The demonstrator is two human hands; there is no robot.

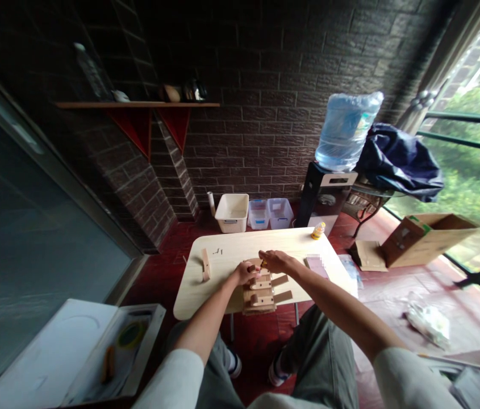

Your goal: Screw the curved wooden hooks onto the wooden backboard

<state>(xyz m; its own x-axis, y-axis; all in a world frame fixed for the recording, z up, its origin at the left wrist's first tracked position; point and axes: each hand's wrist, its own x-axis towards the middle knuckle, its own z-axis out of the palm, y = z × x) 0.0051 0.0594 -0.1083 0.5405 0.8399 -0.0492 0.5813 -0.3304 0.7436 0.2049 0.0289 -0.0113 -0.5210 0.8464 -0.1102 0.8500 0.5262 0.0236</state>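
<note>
A wooden assembly (260, 296) of light blocks and slats lies at the near edge of the table, with two flat slats sticking out to its right. My left hand (245, 273) is closed on the far left part of this assembly, its fingertips close to the right hand. My right hand (275, 261) is closed around a small yellow-and-black screwdriver (263, 263), which points down at the wood. The tip is too small to make out. Left of the hands, a loose wooden piece (206, 265) and several small dark screws (218, 251) rest on the table.
The pale table (188, 289) also bears a yellow bottle (318, 230) and a pinkish booklet (317, 268). Behind it stand plastic bins (232, 215) and a water dispenser (325, 196). A cardboard box (414, 244) is at right, an open white case (137, 352) at lower left.
</note>
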